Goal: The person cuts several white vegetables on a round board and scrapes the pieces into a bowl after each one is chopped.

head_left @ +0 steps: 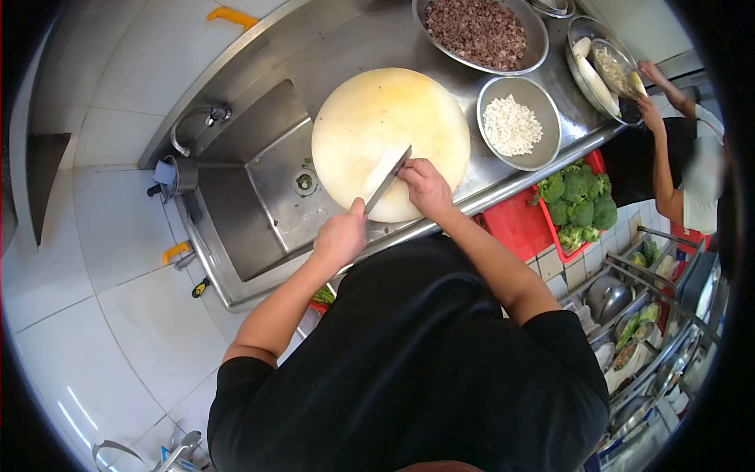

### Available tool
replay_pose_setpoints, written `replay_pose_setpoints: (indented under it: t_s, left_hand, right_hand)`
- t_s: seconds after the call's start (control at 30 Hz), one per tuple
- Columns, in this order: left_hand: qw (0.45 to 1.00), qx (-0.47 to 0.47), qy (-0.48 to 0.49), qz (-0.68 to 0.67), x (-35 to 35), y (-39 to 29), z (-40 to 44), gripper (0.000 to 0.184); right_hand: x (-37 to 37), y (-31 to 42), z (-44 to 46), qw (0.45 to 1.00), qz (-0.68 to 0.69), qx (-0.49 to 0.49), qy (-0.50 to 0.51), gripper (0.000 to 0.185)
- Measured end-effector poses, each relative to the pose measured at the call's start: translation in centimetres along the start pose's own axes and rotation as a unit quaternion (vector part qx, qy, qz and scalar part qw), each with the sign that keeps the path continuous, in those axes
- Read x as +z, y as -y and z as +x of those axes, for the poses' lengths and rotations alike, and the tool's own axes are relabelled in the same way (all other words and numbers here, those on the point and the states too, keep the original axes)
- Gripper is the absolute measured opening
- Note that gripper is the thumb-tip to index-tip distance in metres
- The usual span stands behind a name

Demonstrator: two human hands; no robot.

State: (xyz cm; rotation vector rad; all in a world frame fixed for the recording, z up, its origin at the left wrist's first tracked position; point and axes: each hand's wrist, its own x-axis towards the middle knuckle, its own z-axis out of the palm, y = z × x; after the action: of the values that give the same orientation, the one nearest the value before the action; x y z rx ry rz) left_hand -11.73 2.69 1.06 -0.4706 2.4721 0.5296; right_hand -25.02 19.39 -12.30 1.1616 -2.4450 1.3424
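My left hand (340, 238) is wrapped round the handle end of a knife (385, 182), whose blade slants up and right over a round, pale chopping board (377, 110). Close to the far end of the blade is my right hand (425, 189), its fingers bent and pressed together at the blade's right side. Whatever those fingers hold is hidden. A whitish patch shows on the board just left of the blade. To the board's right, a metal bowl (549, 145) holds small white diced pieces (512, 126).
A large bowl (541, 39) of brown chopped pieces stands behind. The sink (263, 224) lies left of the board. Broccoli (580, 197) fills a red crate (568, 253) at right. Another person (667, 177) handles bowls (582, 75) at far right, near shelves (684, 303).
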Motion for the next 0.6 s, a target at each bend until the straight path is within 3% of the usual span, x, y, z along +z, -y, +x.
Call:
replay_pose_setpoints:
  t_s: [0.1,0.3,0.33,0.47,0.6]
  left_hand:
    - [1.0,-0.005,-0.002,-0.005,0.0,0.2,0.2,0.022]
    - [0.994,-0.02,-0.077,-0.072,-2.1,1.7,-1.9,0.024]
    - [0.992,-0.028,-0.094,-0.08,-2.5,2.0,-2.0,0.024]
    - [0.97,-0.008,-0.195,-0.146,-3.3,3.9,-0.9,0.024]
    - [0.971,-0.028,-0.183,-0.153,-3.8,4.3,0.1,0.023]
  right_hand:
    - [-0.2,0.2,0.0,0.998,-0.006,-0.025,0.063,0.017]
    - [-3.9,0.2,-0.1,0.989,0.053,0.045,-0.132,0.013]
    - [-4.5,0.4,0.4,0.99,0.036,0.055,-0.124,0.012]
    - [-2.8,0.6,4.3,0.998,0.066,0.006,0.021,0.018]
    - [-0.1,1.3,6.5,0.978,-0.024,-0.021,0.204,0.025]
